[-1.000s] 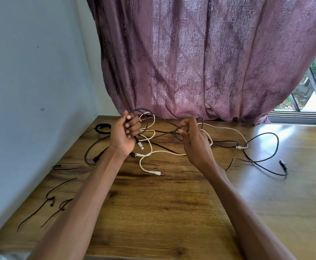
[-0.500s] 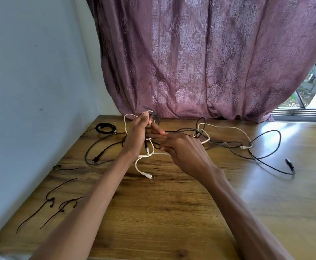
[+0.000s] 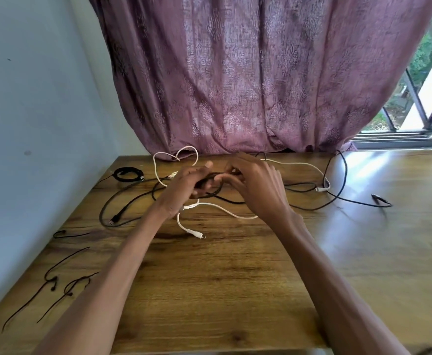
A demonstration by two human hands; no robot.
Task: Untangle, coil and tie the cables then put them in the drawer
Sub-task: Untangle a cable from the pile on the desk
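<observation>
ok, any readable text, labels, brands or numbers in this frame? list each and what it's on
None readable.
White cable and black cables: no print visible on cords or plugs.
Coiled black cable: its light band is too small to read.
Curtain: woven pattern only.
Table: bare wood grain.

My two arms, seen from above. My left hand (image 3: pixel 184 188) and my right hand (image 3: pixel 257 185) are both bare: no glove, ring, watch or bracelet shows on either. My forearms are long and slender, uncovered from wrist to the lower picture edge; no sleeve or cuff is in view. One pale, short-trimmed fingernail shows on a finger of my left hand.
</observation>
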